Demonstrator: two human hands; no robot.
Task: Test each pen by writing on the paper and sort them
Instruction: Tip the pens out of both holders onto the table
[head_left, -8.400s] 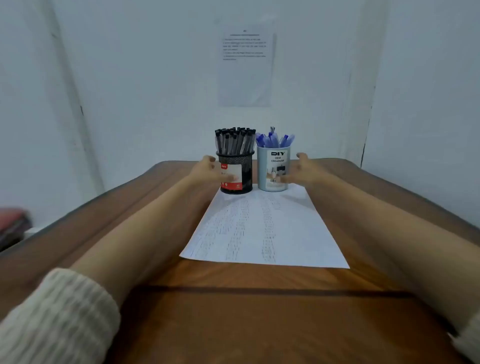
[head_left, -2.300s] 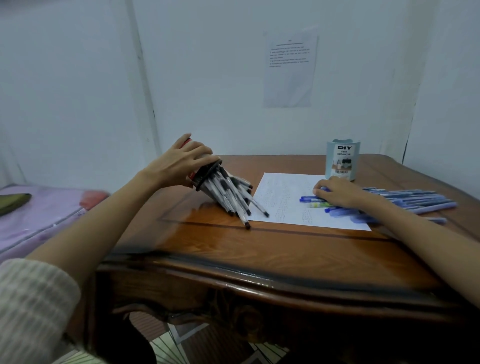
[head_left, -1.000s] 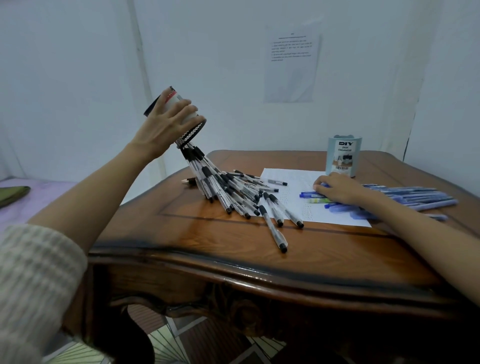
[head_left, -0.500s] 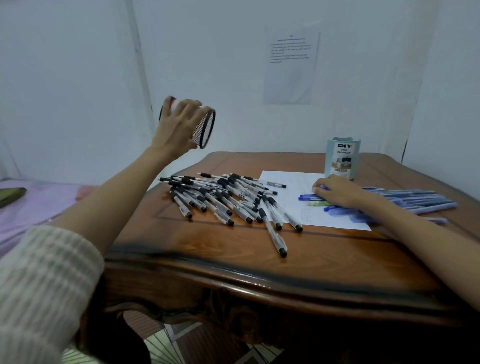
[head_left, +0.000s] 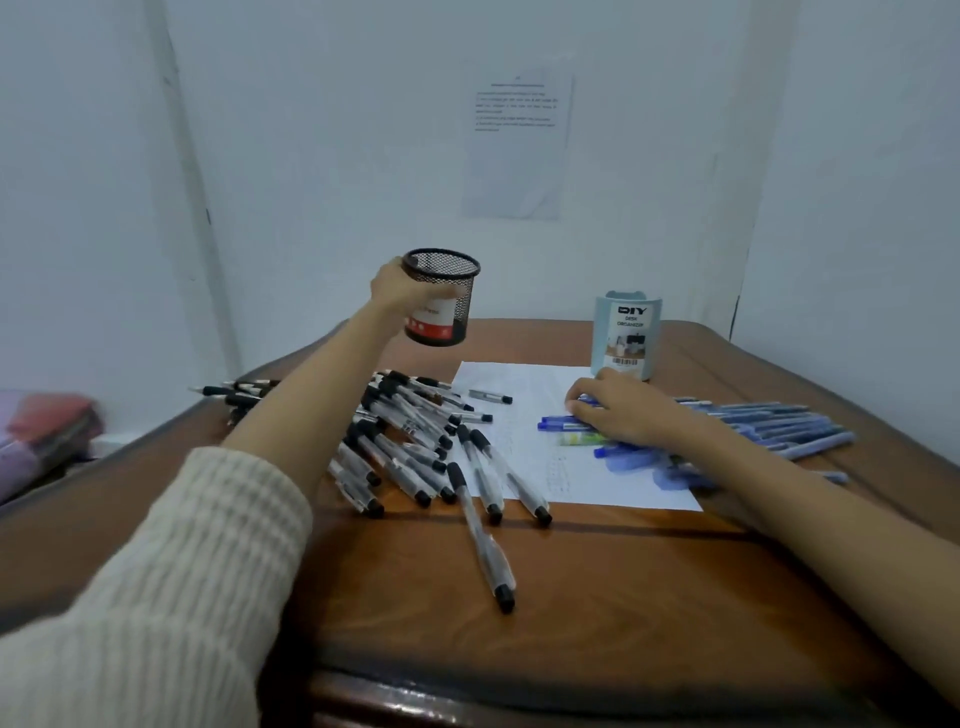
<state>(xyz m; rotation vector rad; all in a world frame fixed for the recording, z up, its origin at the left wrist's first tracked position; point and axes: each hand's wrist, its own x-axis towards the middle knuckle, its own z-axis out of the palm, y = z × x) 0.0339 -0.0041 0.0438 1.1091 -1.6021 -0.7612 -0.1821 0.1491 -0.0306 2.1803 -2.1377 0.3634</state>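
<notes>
Mesh cup (head_left: 444, 278) gripped upright in raised left hand (head_left: 396, 287).

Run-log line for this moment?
left hand: holds mesh cup upright; right hand: rests on blue pens; black pens: loose on table and paper

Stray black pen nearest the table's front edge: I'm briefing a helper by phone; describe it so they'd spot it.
On the wooden table, find the black pen pile left of the white paper. One stray pen juts from it toward the front edge, alone reaching far past the rest onto bare wood.
</notes>
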